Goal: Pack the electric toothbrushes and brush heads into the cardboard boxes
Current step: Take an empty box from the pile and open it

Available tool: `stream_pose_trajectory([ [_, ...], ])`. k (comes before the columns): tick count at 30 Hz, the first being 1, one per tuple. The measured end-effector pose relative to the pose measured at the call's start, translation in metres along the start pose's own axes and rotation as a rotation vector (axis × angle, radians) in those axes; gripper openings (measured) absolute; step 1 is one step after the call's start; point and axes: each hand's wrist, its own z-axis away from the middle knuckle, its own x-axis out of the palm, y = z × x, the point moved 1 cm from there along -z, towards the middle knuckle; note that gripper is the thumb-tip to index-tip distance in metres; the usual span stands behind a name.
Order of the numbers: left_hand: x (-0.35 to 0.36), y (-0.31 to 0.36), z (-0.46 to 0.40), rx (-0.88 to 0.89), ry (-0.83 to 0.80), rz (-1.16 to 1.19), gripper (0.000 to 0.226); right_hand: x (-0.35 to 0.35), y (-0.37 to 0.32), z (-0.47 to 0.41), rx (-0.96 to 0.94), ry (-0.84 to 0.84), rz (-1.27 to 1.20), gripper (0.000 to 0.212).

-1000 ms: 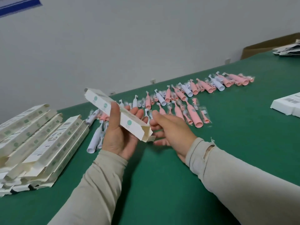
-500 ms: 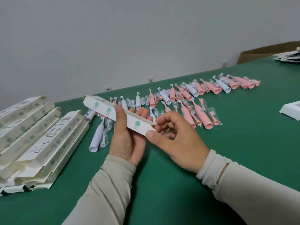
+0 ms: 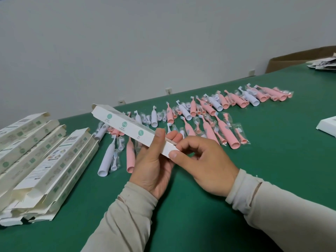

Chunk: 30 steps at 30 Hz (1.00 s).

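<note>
A long white cardboard box [image 3: 127,125] with green round marks is held above the green table [image 3: 200,215]. My left hand [image 3: 154,164] grips it from below, thumb on its side. My right hand [image 3: 205,164] pinches the box's near end with thumb and fingers. The far flap stands open. Several pink toothbrushes [image 3: 225,133] and white toothbrushes [image 3: 107,157] lie in a row across the table, with bagged brush heads [image 3: 240,135] among them.
A stack of several open white boxes [image 3: 36,160] lies at the left. A white box corner [image 3: 327,126] shows at the right edge. A brown carton [image 3: 294,60] and papers [image 3: 323,63] sit at the far right, by the wall.
The near end flap of the box has been folded in; my right hand now pinches that end. The box has tilted flatter and the view has shifted slightly left.
</note>
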Motion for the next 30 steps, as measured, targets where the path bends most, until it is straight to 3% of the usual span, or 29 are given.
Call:
stream_pose_trajectory([
  [4,0.001,0.000,0.002,-0.036,0.035,0.025,0.052,0.002,0.001,0.000,0.060,-0.027,-0.056,0.014],
  [7,0.001,0.000,0.002,-0.077,0.010,0.024,0.058,0.005,0.004,-0.001,0.154,0.046,-0.160,0.020],
  [10,0.004,-0.004,0.004,-0.110,-0.034,0.026,0.060,0.005,0.004,-0.001,0.110,0.109,-0.192,0.022],
  [13,0.007,-0.007,0.007,-0.132,-0.059,0.071,0.063,0.003,0.001,0.001,0.026,0.124,-0.151,0.021],
  [16,0.008,-0.007,0.007,-0.174,-0.092,0.126,0.081,0.004,0.000,0.002,-0.003,0.106,-0.066,0.023],
  [20,0.001,-0.004,0.001,-0.231,-0.094,0.175,0.074,0.004,0.002,0.004,-0.014,-0.021,0.041,0.020],
  [23,-0.005,-0.001,-0.003,-0.182,-0.033,0.167,0.095,0.002,0.003,0.004,-0.089,-0.108,0.239,0.026],
  [24,-0.006,0.000,-0.004,-0.160,-0.023,0.160,0.094,0.001,0.002,0.004,-0.119,-0.113,0.279,0.028],
  [27,-0.004,-0.001,-0.003,-0.127,-0.084,0.160,0.062,0.000,-0.002,0.003,-0.188,-0.067,0.306,0.023],
  [30,0.001,-0.003,0.001,-0.127,-0.147,0.204,0.055,-0.004,-0.003,0.001,-0.209,0.022,0.287,0.023],
])
